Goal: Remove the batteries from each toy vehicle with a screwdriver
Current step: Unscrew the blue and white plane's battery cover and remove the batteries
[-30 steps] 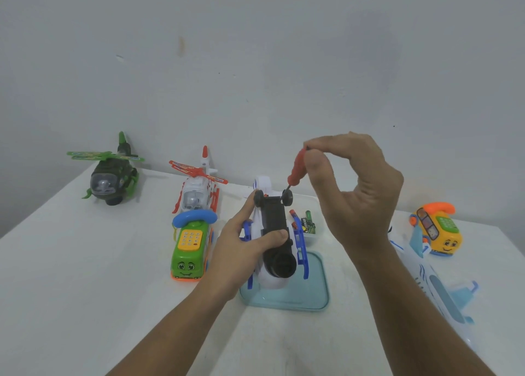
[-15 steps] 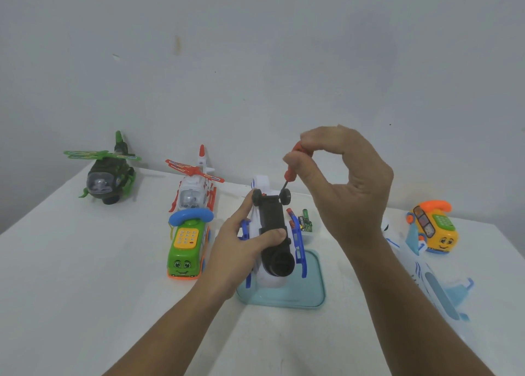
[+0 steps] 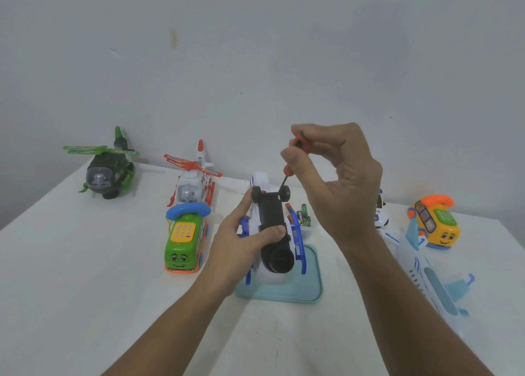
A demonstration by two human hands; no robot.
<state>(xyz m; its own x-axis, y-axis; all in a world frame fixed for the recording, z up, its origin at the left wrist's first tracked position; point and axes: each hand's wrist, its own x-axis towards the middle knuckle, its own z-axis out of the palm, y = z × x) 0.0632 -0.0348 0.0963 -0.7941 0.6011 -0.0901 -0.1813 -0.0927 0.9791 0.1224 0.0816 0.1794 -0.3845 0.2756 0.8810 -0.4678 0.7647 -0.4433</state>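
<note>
Right hand [image 3: 338, 182] arched, pinching screwdriver [image 3: 295, 154]

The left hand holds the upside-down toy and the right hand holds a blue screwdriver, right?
Not quite. In the head view the screwdriver is red, not blue. The left hand does hold the upside-down toy, and the right hand pinches the screwdriver above it.

On the table [image 3: 71, 262]: far L a helicopter [image 3: 106, 174], to its R a 2nd helicopter [image 3: 193, 188] w/ phone bus [image 3: 184, 242] right in front. Ctr: upturned toy [image 3: 272, 228] on the tray [image 3: 311, 284], screwdriver [image 3: 288, 171] above its far wheels, battery tub [image 3: 304, 222] just behind tray. R side: plane [image 3: 423, 273], small vehicle [image 3: 382, 215] behind it, phone car [image 3: 434, 225] far R.
</note>
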